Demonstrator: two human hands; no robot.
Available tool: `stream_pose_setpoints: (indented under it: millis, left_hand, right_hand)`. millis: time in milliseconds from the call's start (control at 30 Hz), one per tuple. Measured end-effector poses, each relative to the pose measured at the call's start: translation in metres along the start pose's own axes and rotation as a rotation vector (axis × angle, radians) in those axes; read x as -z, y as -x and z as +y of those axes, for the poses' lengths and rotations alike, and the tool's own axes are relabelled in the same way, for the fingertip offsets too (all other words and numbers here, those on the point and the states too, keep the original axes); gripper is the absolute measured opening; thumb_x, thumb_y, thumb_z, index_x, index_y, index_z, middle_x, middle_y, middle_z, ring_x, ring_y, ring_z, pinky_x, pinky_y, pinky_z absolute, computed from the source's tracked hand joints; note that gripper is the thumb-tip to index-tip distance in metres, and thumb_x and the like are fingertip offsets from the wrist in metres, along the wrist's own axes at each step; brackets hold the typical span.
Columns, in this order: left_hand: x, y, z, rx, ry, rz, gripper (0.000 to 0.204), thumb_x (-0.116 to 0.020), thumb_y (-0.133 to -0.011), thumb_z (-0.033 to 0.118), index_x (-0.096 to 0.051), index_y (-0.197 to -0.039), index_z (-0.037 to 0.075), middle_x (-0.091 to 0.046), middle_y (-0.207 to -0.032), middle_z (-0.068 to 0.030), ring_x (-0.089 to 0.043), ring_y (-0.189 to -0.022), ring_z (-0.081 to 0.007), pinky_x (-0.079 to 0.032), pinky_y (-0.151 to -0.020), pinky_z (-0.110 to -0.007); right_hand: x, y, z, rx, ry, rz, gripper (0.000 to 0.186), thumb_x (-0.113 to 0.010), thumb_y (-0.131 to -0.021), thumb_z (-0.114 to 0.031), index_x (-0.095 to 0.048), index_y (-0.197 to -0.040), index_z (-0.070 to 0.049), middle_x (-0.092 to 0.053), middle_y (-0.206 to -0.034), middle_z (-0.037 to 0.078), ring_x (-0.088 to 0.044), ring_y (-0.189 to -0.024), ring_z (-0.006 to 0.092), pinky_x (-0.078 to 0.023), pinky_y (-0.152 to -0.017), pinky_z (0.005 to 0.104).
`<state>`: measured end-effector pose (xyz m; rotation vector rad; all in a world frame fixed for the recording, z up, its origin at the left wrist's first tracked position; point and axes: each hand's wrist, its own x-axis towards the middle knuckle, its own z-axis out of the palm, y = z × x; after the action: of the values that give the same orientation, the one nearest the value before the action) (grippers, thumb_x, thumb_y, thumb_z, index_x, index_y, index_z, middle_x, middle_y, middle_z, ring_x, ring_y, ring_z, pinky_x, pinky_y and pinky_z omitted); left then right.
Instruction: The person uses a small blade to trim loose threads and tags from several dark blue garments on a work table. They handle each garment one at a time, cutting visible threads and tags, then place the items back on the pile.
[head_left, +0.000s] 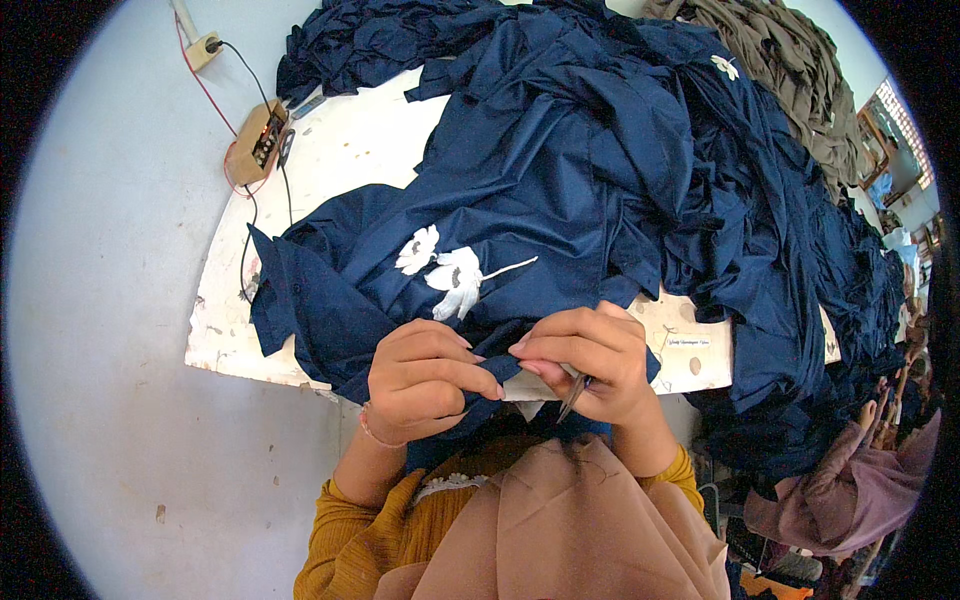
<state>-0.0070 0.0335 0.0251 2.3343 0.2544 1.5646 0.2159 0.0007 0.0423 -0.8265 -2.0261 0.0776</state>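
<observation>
A navy blue cloth garment [520,215] with white flower motifs [457,281] lies in folds over the near side of the table. My left hand [420,380] pinches its near edge between thumb and fingers. Close beside it, my right hand [590,360] grips the same strip of cloth with thumb and forefinger. A small pointed metal tool [573,397], like thread snips, is tucked in the right hand, its tip toward me; the rest is hidden by the fingers. The held edge sits just over the table's front rim.
More navy cloth [390,45] is heaped at the back and right of the white table [370,130]. Brown cloth [790,70] is piled behind at the right. A wooden socket box [257,145] with cables is at the left edge. Another person's sleeve [850,490] shows at lower right.
</observation>
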Motion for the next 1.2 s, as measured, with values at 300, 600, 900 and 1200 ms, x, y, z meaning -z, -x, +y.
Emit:
stream_pose_setpoints:
  millis: [300, 600, 900, 1200]
  left_hand:
    - [0.000, 0.000, 0.002, -0.005, -0.030, -0.014, 0.027, -0.069, -0.063, 0.012, -0.043, -0.056, 0.012, -0.073, -0.082, 0.0008, -0.064, -0.068, -0.0187, -0.056, -0.067, -0.033]
    - [0.001, -0.001, 0.001, 0.001, -0.004, -0.006, 0.027, -0.069, -0.062, 0.010, -0.043, -0.056, 0.012, -0.073, -0.081, 0.0007, -0.064, -0.067, -0.0186, -0.056, -0.067, -0.033]
    - [0.001, -0.001, -0.001, -0.009, 0.006, -0.024, 0.026, -0.069, -0.062, 0.011, -0.044, -0.056, 0.012, -0.073, -0.081, -0.0003, -0.064, -0.068, -0.0190, -0.056, -0.067, -0.034]
    - [0.003, -0.001, 0.000, -0.001, 0.009, -0.013, 0.028, -0.070, -0.064, 0.010, -0.043, -0.056, 0.012, -0.073, -0.081, 0.0006, -0.064, -0.067, -0.0187, -0.056, -0.067, -0.033]
  right_hand:
    - [-0.003, 0.004, -0.011, 0.138, 0.335, 0.071, 0.027, -0.078, -0.068, -0.018, -0.071, -0.093, -0.011, -0.069, -0.085, -0.001, -0.058, -0.059, 0.0116, -0.033, -0.052, 0.0293]
    - [0.003, 0.001, 0.003, -0.105, 0.134, 0.163, 0.021, -0.080, -0.071, -0.014, -0.071, -0.089, -0.012, -0.068, -0.085, 0.003, -0.064, -0.069, 0.0163, -0.036, -0.054, 0.0297]
    - [0.002, -0.004, -0.005, -0.051, 0.038, -0.030, 0.016, -0.079, -0.074, -0.016, -0.071, -0.088, -0.014, -0.067, -0.087, 0.000, -0.062, -0.068, 0.0141, -0.036, -0.054, 0.0285]
    - [0.004, 0.000, 0.003, -0.215, -0.014, 0.160, 0.012, -0.076, -0.078, -0.009, -0.067, -0.086, -0.007, -0.064, -0.086, 0.009, -0.064, -0.075, 0.0257, -0.050, -0.064, 0.0324]
